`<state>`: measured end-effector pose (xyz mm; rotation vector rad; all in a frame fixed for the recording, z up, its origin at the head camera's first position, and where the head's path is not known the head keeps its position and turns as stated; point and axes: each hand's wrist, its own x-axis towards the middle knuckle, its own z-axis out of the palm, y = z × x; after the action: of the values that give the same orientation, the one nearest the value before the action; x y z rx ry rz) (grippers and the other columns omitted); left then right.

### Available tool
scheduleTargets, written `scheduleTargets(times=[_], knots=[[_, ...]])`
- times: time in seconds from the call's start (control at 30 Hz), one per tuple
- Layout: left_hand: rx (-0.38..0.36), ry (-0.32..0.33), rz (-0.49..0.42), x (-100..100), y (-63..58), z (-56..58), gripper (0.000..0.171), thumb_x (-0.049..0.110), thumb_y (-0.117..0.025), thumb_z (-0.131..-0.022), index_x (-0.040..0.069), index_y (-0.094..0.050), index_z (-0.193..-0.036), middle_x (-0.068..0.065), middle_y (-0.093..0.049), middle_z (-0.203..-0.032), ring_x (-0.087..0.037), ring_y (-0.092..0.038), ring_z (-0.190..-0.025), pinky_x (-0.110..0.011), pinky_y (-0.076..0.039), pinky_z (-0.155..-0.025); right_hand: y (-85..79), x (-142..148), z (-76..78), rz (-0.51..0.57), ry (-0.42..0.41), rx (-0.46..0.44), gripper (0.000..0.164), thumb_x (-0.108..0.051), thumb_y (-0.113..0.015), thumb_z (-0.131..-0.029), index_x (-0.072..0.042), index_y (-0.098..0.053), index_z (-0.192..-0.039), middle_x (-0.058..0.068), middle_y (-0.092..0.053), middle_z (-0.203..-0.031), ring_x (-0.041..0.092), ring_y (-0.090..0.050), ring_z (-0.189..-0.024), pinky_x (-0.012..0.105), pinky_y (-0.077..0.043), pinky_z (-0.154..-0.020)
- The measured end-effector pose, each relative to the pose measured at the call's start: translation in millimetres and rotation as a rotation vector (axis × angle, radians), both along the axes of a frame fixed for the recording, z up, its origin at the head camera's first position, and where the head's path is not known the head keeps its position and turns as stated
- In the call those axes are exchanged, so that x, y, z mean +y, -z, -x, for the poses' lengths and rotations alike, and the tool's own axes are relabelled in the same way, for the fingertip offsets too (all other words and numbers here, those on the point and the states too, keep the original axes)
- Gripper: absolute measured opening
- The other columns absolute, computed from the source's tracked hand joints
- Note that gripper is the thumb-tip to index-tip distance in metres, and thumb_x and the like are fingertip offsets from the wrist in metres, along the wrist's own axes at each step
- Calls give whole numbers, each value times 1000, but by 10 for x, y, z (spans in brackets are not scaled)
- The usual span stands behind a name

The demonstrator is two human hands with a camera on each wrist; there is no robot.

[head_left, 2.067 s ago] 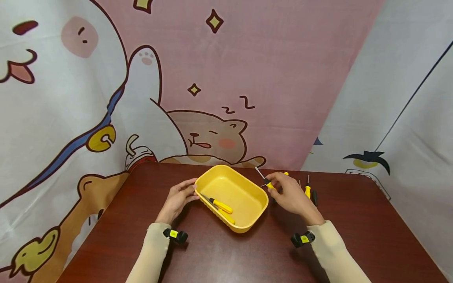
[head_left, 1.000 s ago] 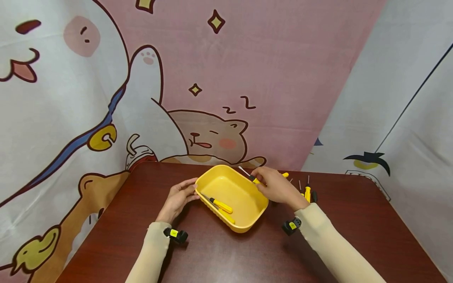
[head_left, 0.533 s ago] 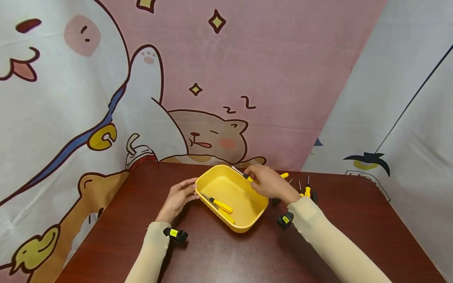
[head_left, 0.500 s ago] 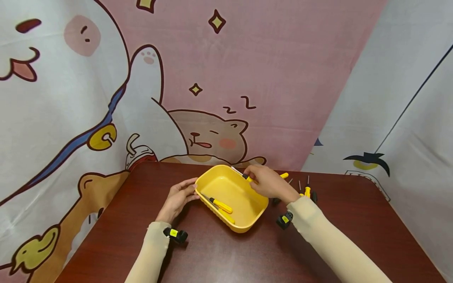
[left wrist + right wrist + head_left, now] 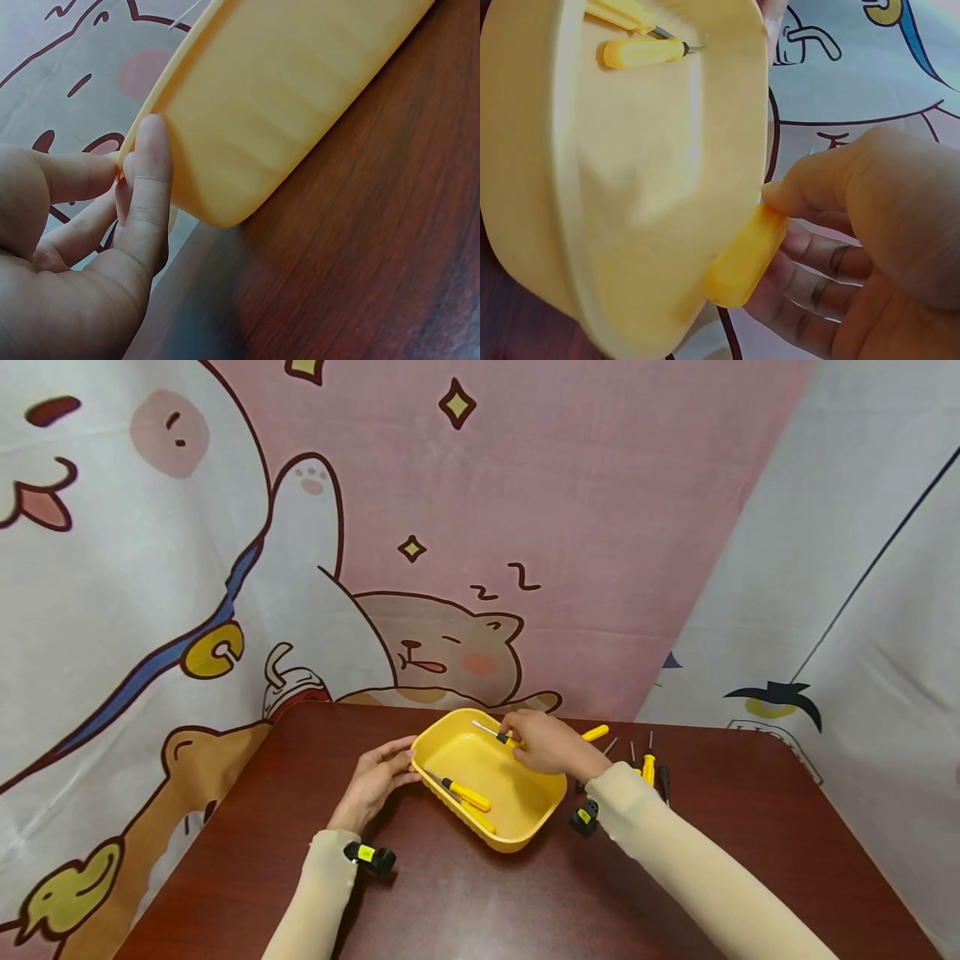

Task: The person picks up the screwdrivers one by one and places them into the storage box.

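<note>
A yellow plastic tray (image 5: 517, 793) stands on the table, angled toward me. My left hand (image 5: 378, 781) pinches its left rim, thumb on one side and fingers on the other in the left wrist view. Over the tray's far right edge, my right hand (image 5: 551, 743) holds a screwdriver (image 5: 503, 738) by its yellow handle, the metal shaft pointing left across the inside. In the right wrist view the handle's butt (image 5: 739, 274) sticks out of the grip. Two yellow-handled screwdrivers, one upper (image 5: 471, 796) and one lower (image 5: 480, 817), lie inside along the near left wall.
Right of the tray, partly behind my right hand and forearm, lie several more screwdrivers, among them a yellow-handled one (image 5: 648, 767), a black-handled one (image 5: 663, 781) and another yellow handle (image 5: 596, 732). A printed cloth (image 5: 615, 527) hangs behind the dark red table (image 5: 765, 852).
My right hand has moved left with the screwdriver, from beside the tray's right end to over its far edge, so the shaft now overlaps the inside. My left hand stays at the rim.
</note>
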<state>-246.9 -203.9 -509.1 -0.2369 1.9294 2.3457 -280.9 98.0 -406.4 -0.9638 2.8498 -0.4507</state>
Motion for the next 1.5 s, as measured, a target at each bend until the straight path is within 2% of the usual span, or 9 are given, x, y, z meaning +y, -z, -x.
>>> scheduleTargets(times=[0.13,0.23,0.47,0.87,1.17,1.5], knots=[[1,1,10,4,-9,-1,37,9,-63,-102,4,-61,-139,-26,-59,-130,-18,-68,-85,-29,-65,-79,17,-73,16,-19,-4,-30,33,-12,-71,-93,-12,-67,-126,4,-67,-110,17,-59,-91,33,-59,-83],[1,3,14,7,-11,-4,37,9,-63,-102,4,-61,-139,-24,-60,-128,-19,-69,-87,-30,-65,-79,38,-117,28,-27,-7,-43,33,-11,-70,-93,-12,-67,-126,4,-67,-108,17,-58,-90,33,-59,-84],[-2,-2,16,7,-7,-9,37,10,-64,-102,5,-62,-138,-22,-61,-126,-23,-69,-90,-30,-65,-79,80,-212,57,-61,-10,-86,32,-12,-70,-94,-13,-67,-125,1,-65,-104,17,-56,-87,29,-55,-80],[2,4,6,13,-11,-4,38,9,-63,-102,4,-61,-139,-23,-61,-127,-22,-69,-89,-29,-65,-79,150,-363,106,-116,-102,-99,33,-11,-68,-95,-10,-67,-128,3,-66,-107,17,-57,-87,30,-55,-81],[3,5,11,3,-6,-3,38,9,-63,-102,3,-61,-140,-25,-60,-126,-21,-69,-88,-29,-65,-78,250,-498,149,-146,-114,-135,33,-12,-69,-95,-12,-68,-128,3,-64,-100,16,-55,-84,27,-51,-76],[-1,11,8,1,-14,-6,36,9,-62,-102,5,-62,-138,-25,-61,-126,-20,-69,-89,-30,-65,-79,337,-657,169,-200,-135,-143,28,-15,-70,-95,-14,-70,-124,1,-66,-102,14,-55,-87,25,-52,-79]])
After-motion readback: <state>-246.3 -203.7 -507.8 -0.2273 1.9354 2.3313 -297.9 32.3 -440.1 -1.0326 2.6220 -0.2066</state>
